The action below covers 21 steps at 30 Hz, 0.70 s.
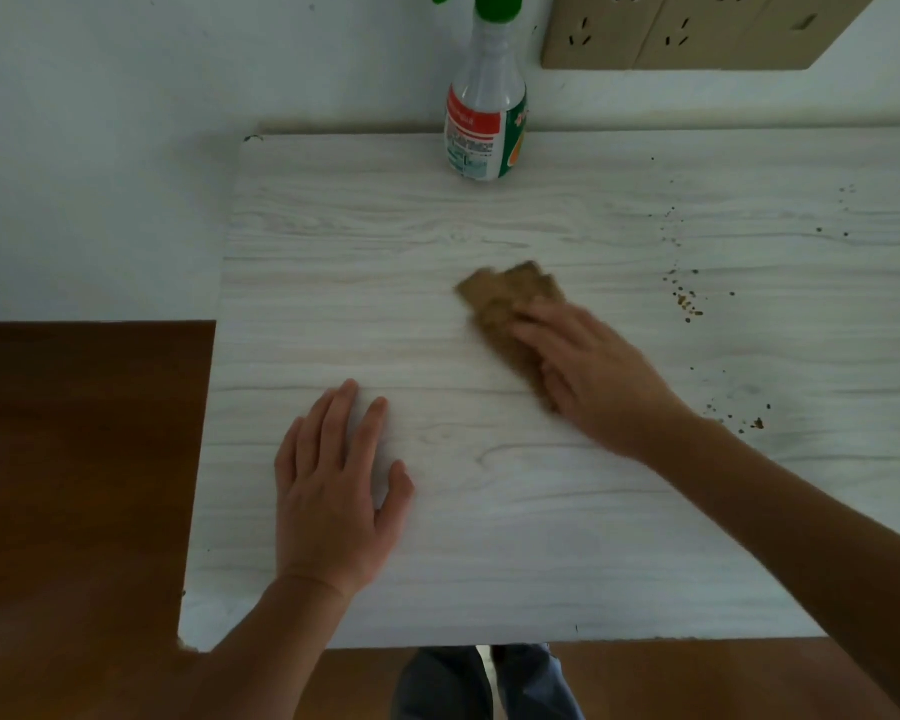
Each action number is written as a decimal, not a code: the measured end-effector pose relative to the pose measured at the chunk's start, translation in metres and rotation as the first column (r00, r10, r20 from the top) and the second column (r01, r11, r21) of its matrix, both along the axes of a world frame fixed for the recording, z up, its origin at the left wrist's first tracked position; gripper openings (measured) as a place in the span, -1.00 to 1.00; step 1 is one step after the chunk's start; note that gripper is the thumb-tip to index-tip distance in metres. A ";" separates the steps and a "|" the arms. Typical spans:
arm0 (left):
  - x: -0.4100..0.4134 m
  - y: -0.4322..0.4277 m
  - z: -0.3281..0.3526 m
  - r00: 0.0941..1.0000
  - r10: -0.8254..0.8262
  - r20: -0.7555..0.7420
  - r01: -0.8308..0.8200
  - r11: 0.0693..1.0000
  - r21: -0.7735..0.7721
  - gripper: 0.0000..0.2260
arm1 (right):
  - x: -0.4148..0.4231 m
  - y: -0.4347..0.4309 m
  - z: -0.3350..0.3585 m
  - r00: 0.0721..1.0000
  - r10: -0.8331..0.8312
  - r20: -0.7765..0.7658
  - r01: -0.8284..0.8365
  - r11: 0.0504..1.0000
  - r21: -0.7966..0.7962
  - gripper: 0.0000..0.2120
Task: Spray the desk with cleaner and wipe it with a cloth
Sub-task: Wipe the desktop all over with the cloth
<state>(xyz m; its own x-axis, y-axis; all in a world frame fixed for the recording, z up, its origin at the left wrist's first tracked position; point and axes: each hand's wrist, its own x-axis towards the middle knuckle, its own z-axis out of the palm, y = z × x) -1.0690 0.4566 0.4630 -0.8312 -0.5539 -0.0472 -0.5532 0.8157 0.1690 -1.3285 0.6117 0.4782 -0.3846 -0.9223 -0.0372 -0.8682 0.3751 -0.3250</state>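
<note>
A pale wood-grain desk (489, 537) fills the view. My right hand (598, 376) presses a crumpled brown cloth (505, 298) flat onto the desk near its middle; the cloth looks motion-blurred and sticks out beyond my fingertips toward the far left. My left hand (333, 491) lies palm down on the desk with fingers spread, holding nothing, to the near left of the cloth. A spray cleaner bottle (485, 127) with a green trigger head and a red, white and green label stands upright at the desk's far edge against the wall.
Dark crumbs and specks (689, 304) are scattered over the desk's right part. Beige wall sockets (697, 33) sit above the desk at the far right. A dark brown wooden floor (74, 485) lies left of the desk. My legs (484, 683) show below the near edge.
</note>
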 end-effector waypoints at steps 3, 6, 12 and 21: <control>0.000 -0.001 -0.001 1.000 -0.002 0.002 0.002 1.000 0.000 -0.45 | -0.030 -0.007 0.005 0.957 -0.290 0.033 0.290 0.957 -0.010 -0.53; 0.000 0.000 0.000 1.000 -0.002 0.002 0.002 1.000 -0.007 -0.45 | -0.025 -0.029 0.005 0.899 -0.434 0.055 0.437 0.898 -0.056 -0.54; 0.000 0.000 -0.001 1.000 0.001 -0.025 -0.001 1.000 -0.007 -0.45 | 0.074 -0.023 -0.002 0.995 0.006 0.099 0.005 0.994 -0.109 -0.59; 0.000 0.000 0.000 0.998 0.005 -0.055 -0.005 1.000 0.009 -0.47 | 0.027 0.029 0.001 0.993 -0.120 0.000 0.120 0.993 -0.004 -0.54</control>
<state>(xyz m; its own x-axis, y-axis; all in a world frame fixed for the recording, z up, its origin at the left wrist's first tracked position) -1.0693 0.4570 0.4628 -0.8299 -0.5578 -0.0065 -0.5469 0.8113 0.2066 -1.3018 0.6404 0.4788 -0.4929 -0.8694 -0.0335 -0.8168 0.4757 -0.3264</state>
